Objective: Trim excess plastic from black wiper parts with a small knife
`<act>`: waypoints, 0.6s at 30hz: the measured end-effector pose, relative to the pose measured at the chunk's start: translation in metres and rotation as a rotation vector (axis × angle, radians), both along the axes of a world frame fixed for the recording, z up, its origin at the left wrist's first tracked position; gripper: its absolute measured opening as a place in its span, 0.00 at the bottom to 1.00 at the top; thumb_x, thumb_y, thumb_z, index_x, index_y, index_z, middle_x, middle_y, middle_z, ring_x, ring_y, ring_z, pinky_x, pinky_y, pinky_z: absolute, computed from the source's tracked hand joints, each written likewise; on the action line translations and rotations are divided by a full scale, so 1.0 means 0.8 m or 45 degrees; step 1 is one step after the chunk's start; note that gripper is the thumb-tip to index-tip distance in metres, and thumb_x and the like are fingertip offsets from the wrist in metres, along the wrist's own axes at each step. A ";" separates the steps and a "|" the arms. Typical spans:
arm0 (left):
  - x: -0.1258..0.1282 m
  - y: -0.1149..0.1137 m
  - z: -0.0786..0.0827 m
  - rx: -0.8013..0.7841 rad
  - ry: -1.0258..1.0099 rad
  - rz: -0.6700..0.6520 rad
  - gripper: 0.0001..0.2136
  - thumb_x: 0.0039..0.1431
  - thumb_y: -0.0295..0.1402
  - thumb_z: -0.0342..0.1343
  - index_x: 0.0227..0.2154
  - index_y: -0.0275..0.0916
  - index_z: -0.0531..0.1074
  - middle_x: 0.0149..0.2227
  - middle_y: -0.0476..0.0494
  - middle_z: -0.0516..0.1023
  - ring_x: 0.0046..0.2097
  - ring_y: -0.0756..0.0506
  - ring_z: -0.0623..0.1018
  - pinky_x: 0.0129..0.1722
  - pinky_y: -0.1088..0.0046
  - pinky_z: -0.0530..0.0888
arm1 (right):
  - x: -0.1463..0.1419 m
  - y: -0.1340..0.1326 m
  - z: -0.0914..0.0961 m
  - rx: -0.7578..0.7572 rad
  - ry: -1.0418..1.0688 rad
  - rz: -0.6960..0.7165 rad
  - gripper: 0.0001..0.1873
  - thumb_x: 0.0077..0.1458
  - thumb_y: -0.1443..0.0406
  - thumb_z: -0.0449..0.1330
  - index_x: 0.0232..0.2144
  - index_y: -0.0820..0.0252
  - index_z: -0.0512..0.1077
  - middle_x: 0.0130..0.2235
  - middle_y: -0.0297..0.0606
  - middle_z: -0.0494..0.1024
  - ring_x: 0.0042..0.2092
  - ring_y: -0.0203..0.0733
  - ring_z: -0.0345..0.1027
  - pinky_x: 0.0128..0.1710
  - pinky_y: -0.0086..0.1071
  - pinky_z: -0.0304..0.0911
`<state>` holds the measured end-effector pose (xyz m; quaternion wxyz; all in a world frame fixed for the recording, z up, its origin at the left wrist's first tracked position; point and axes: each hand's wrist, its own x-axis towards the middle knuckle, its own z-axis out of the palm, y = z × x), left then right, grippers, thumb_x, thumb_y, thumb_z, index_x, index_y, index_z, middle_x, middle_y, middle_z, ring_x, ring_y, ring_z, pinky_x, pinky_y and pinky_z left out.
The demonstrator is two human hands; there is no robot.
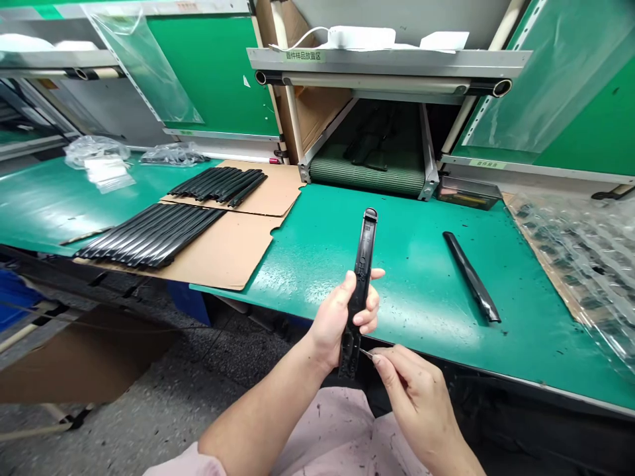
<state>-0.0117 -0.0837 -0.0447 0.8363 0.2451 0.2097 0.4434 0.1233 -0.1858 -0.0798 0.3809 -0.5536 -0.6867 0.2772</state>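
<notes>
Left, far side: finished-looking black strips (149, 235) lie in rows on cardboard sheets (233, 254).

Centre, at the near edge of the green mat (317, 244): my left hand (347, 317) is clamped round a black moulded strip (364, 261), held upright with its upper end pointing away from me. My right hand (419, 396) pinches a thin metal tool (367, 353), its tip at the strip's lower end.

Judgement: I am picking or trimming at that lower end. The next stroke calls for a firm left-hand hold and a light, controlled tip.

Right: one loose strip (471, 277) lies flat on the mat.
</notes>
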 end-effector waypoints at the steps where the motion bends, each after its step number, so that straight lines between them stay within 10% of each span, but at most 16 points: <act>1: 0.001 -0.002 -0.001 0.008 0.015 -0.016 0.21 0.71 0.43 0.43 0.54 0.32 0.68 0.29 0.49 0.62 0.21 0.58 0.55 0.20 0.81 0.57 | 0.000 0.000 -0.001 0.073 -0.039 -0.002 0.12 0.68 0.64 0.51 0.38 0.55 0.74 0.31 0.32 0.73 0.33 0.34 0.66 0.33 0.30 0.55; 6: 0.002 -0.008 0.001 0.060 0.092 -0.135 0.21 0.70 0.44 0.45 0.53 0.33 0.68 0.28 0.49 0.62 0.21 0.58 0.55 0.20 0.81 0.56 | 0.005 0.002 -0.002 0.567 -0.540 -0.082 0.09 0.65 0.67 0.54 0.36 0.64 0.72 0.27 0.37 0.69 0.30 0.39 0.60 0.31 0.35 0.48; 9: 0.004 -0.010 0.002 0.078 0.124 -0.197 0.20 0.69 0.44 0.47 0.53 0.33 0.68 0.28 0.49 0.63 0.21 0.58 0.54 0.20 0.80 0.55 | 0.014 0.004 0.008 0.545 -0.689 -0.006 0.13 0.65 0.66 0.53 0.27 0.61 0.68 0.24 0.35 0.65 0.27 0.39 0.56 0.29 0.36 0.44; 13: 0.009 -0.016 0.005 0.088 0.127 -0.296 0.20 0.67 0.44 0.49 0.53 0.34 0.69 0.28 0.49 0.63 0.20 0.58 0.53 0.19 0.80 0.55 | 0.029 0.014 0.022 0.034 -0.396 0.260 0.19 0.69 0.61 0.47 0.27 0.60 0.68 0.25 0.33 0.69 0.27 0.36 0.61 0.30 0.33 0.47; 18: 0.012 -0.022 0.018 0.133 0.079 -0.388 0.20 0.69 0.43 0.46 0.54 0.34 0.69 0.28 0.49 0.63 0.20 0.58 0.53 0.19 0.80 0.56 | 0.030 0.029 0.001 -0.925 0.715 0.668 0.29 0.63 0.46 0.50 0.22 0.61 0.70 0.20 0.32 0.64 0.20 0.30 0.46 0.23 0.28 0.44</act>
